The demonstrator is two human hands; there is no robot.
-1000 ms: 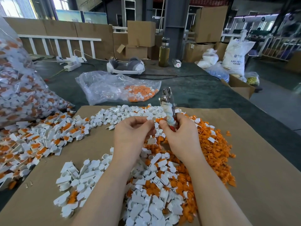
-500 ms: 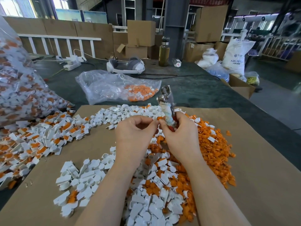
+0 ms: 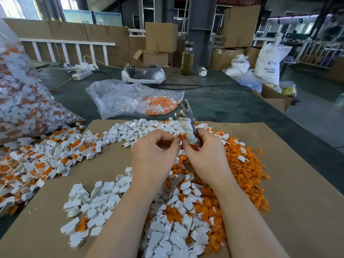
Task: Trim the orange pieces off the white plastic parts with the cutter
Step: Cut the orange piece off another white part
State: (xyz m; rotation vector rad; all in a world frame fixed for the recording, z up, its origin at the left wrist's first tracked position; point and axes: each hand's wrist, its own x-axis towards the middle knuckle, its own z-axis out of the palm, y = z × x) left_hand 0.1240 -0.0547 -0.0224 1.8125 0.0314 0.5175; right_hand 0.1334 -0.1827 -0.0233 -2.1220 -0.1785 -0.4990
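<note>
My right hand [image 3: 206,155] grips the cutter [image 3: 187,123], whose metal jaws point up and away and whose handles are wrapped in white tape. My left hand [image 3: 154,155] pinches a small white plastic part with an orange piece [image 3: 179,137] right beside the right hand's fingertips. Both hands hover over a brown cardboard sheet [image 3: 297,183]. Under and right of them spreads a heap of cut orange pieces [image 3: 240,164]. White trimmed parts [image 3: 96,202] lie at the lower left and centre. Untrimmed white-and-orange parts [image 3: 46,155] lie at the left.
A big clear bag of untrimmed parts [image 3: 20,108] stands at the far left. A crumpled clear bag with orange pieces [image 3: 134,99] lies beyond the cardboard on the dark green table [image 3: 223,105]. Further back are a white headset [image 3: 143,75], a bottle [image 3: 187,58] and cardboard boxes.
Both hands have stayed close together above the pile. The left hand's fingers have shifted slightly on the small part, and the cutter has tilted a little.
</note>
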